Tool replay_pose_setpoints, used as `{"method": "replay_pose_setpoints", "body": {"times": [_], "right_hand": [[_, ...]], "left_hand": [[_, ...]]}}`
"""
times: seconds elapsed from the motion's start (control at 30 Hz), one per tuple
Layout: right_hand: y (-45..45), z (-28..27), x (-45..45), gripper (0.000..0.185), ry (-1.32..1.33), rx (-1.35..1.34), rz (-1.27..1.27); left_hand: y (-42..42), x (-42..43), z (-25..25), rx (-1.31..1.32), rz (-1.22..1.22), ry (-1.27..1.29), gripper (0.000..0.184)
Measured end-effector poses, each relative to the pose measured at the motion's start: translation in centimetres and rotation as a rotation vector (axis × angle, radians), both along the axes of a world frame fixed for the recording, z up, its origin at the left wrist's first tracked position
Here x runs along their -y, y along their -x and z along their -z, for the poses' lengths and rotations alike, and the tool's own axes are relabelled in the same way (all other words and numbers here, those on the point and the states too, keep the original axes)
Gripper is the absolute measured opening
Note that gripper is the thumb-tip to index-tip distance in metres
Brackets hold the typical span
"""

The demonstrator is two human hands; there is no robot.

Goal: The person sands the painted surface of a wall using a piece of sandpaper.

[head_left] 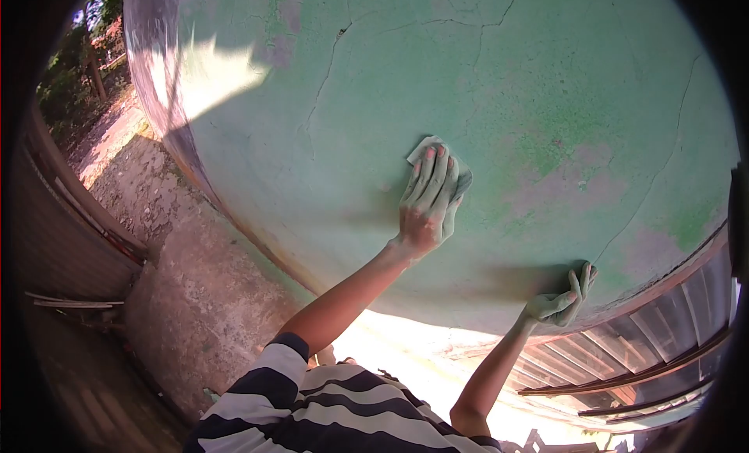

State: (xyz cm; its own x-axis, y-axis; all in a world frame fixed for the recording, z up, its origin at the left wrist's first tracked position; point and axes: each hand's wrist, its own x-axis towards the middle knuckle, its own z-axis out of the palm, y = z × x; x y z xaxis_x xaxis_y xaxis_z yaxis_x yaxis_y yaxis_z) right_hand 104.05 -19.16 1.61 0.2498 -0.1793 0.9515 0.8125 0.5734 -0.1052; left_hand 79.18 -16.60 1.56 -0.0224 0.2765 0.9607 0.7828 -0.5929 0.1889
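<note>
A green wall [374, 79] with cracks and patches of worn paint fills most of the view. My left hand [427, 196], coated in pale dust, presses a folded, greyish sheet of sandpaper [463, 178] flat against it. The sheet's pale corner sticks out past the fingertips, and the rest is partly hidden under the fingers. Lower and to the right, my right hand [563, 297] is dusty too. Its fingers are stretched out, with the tips resting at the wall near a long crack and nothing visible in them.
Rough concrete ground [195, 297] runs along the wall's left end, with rubble beyond. Dark panels [70, 203] and thin sticks [74, 302] are at far left. Slatted roofing or shutters [624, 344] lie at lower right. Sunlight falls on the wall's upper left.
</note>
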Motion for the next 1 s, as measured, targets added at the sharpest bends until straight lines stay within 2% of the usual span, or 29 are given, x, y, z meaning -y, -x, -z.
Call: {"method": "replay_pose_setpoints", "body": {"times": [0.07,0.1,0.17,0.2,0.27,0.33,0.37,0.43,0.47,0.5,0.57,0.67,0.77,0.87,0.93,1.0], "right_hand": [[0.3,0.1,0.0,0.044,0.014,-0.047,-0.030],[0.7,-0.1,-0.2,0.044,0.003,-0.056,-0.014],[1.8,-0.2,0.0,0.044,-0.013,-0.150,-0.116],[2.0,0.1,-0.1,0.042,-0.008,-0.148,-0.164],[2.4,0.7,0.3,0.040,0.007,-0.133,-0.166],[3.6,0.8,0.2,0.035,0.021,-0.135,-0.223],[4.1,1.1,0.0,0.035,0.002,-0.132,-0.208],[4.6,1.5,-1.0,0.035,-0.118,-0.195,-0.414],[4.5,1.7,-1.1,0.035,-0.134,-0.197,-0.381],[4.5,1.8,-1.2,0.035,-0.116,-0.160,-0.330],[4.9,1.6,-1.1,0.036,-0.099,-0.120,-0.280],[6.1,1.6,-0.9,0.035,-0.137,-0.202,-0.357],[7.7,2.5,-0.7,0.034,-0.105,-0.295,-0.508],[8.8,3.0,-0.1,0.029,-0.070,-0.355,-0.592],[9.4,2.4,0.3,0.028,-0.076,-0.402,-0.593],[10.2,2.1,0.1,0.026,-0.119,-0.470,-0.596]], "left_hand": [[-1.2,0.0,-1.4,0.268,0.002,0.002,0.053],[-2.2,0.0,-0.6,0.260,0.020,-0.007,0.053],[-4.3,0.7,2.9,-0.111,0.222,-0.002,0.054],[-4.3,0.6,2.7,-0.120,0.240,-0.009,0.054],[-3.7,0.2,2.6,-0.401,0.095,-0.124,0.053],[-1.8,-0.6,0.1,-0.350,0.052,-0.179,0.051],[-0.7,-0.7,-1.4,-0.221,-0.007,-0.131,0.051],[0.9,-1.4,-5.1,0.073,-0.100,-0.118,0.053],[0.8,-1.8,-6.2,0.235,-0.139,-0.134,0.054],[-0.2,-1.7,-6.2,0.232,-0.109,-0.139,0.054],[-1.8,-0.4,-4.9,0.168,0.020,-0.046,0.054],[-3.5,0.2,1.3,-0.462,0.185,-0.107,0.049],[-1.8,-0.2,0.0,-0.548,0.109,-0.159,0.048],[2.2,-2.0,-4.5,-0.271,-0.065,-0.182,0.054],[5.4,-2.6,-8.3,0.052,-0.119,-0.150,0.055],[6.5,-3.0,-8.4,0.108,-0.120,-0.144,0.055]]}}
